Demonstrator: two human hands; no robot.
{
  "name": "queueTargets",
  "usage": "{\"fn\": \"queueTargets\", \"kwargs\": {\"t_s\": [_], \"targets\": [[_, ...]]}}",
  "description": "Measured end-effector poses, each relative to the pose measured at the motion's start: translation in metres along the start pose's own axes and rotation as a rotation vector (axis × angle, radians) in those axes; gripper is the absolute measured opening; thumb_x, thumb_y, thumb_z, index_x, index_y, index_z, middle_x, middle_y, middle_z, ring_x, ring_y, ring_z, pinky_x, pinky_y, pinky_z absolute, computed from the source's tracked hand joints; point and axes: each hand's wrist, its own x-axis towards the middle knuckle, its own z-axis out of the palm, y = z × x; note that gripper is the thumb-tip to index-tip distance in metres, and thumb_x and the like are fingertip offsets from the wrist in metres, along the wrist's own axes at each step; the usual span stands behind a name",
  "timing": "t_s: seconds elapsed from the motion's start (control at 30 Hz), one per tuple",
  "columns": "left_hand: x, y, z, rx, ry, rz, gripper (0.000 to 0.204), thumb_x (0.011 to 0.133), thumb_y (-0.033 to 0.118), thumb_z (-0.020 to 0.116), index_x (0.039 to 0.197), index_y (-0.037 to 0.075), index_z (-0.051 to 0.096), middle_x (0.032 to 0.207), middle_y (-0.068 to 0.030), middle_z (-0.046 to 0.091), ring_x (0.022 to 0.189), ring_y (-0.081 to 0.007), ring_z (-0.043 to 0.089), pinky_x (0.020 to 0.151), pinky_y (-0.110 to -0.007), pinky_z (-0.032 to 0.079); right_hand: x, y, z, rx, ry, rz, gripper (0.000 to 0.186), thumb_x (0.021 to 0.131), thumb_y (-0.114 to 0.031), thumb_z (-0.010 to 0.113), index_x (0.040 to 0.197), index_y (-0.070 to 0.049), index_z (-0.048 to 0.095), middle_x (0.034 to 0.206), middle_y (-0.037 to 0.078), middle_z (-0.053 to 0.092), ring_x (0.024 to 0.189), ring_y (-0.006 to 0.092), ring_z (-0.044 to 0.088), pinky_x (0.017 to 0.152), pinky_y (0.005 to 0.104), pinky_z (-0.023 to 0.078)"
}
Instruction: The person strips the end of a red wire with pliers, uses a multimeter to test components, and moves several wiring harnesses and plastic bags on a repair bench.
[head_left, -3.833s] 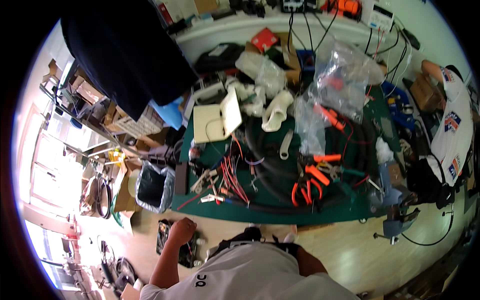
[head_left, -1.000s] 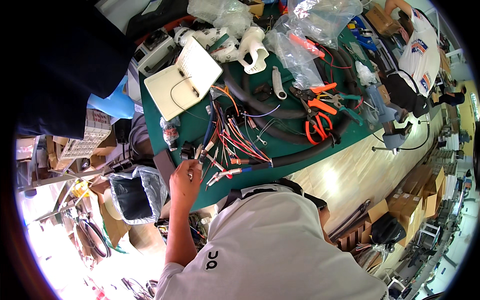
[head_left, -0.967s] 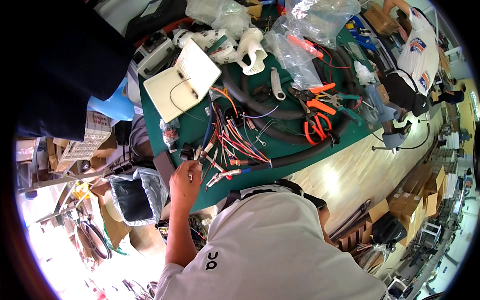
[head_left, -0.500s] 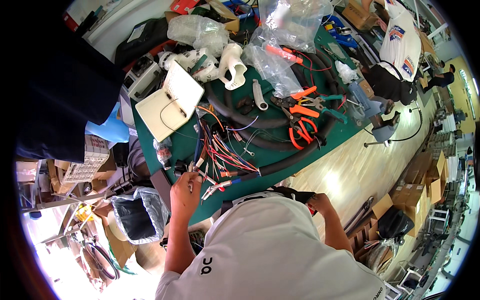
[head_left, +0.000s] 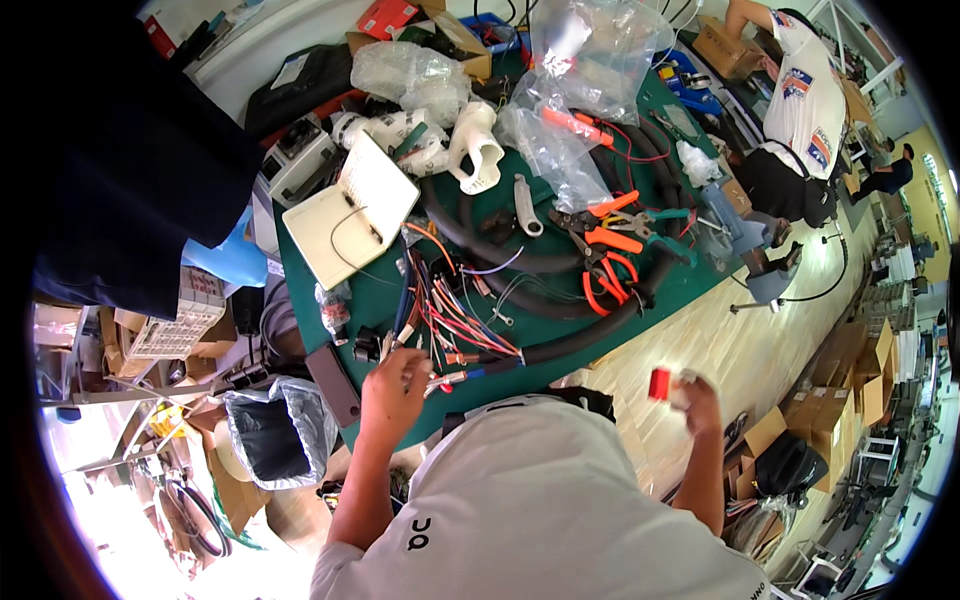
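My right hand is raised off to the right of the table and grips a small red-and-white box, its red end pointing left. At the near edge of the table, the fingers of my left hand are curled together. Whatever may be between them is too small to make out. Just beside them lie metal cable terminals on the end of a thick black cable. A fan of thin red, white and blue wires spreads out beyond my left hand.
On the green table lie an open notebook, orange-handled cutters, coiled black hose, plastic bags and a white moulded part. A lined bin stands at left. One person works at far right; dark clothing fills the left.
My right hand has come up from beside my waist and out to the right, now showing the red-and-white box. My left hand has shifted slightly right, its fingers off the upright terminals.
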Motion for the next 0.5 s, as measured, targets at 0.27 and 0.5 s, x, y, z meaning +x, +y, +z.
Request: {"fn": "queueTargets", "kwargs": {"t_s": [0.27, 0.5], "targets": [[0.019, 0.086, 0.023, -0.421, -0.528, 0.185, 0.055, 0.087, 0.027, 0.070, 0.128, -0.004, 0.050, 0.117, -0.0169, 0.061, 0.103, -0.0219, 0.061, 0.087, -0.036, 0.050, -0.087, -0.155, 0.203, -0.295, -0.747, -0.691, 0.045, 0.084, -0.005, 0.070, 0.126, -0.002, 0.052, 0.105, 0.007, 0.061, 0.092, 0.0115, 0.059, 0.084, 0.0266, 0.047], [-0.012, 0.032, -0.003, -0.639, -0.293, -0.097, 0.033, 0.091, 0.010, 0.062, 0.118, -0.006, 0.052, 0.101, -0.0119, 0.066, 0.092, -0.0134, 0.062, 0.082, -0.029, 0.051, 0.012, -0.120, 0.256, -0.821, -0.408, -0.838, 0.026, 0.093, -0.017, 0.056, 0.116, -0.005, 0.057, 0.084, 0.013, 0.065, 0.073, 0.0264, 0.066, 0.064, 0.0333, 0.053]]}}
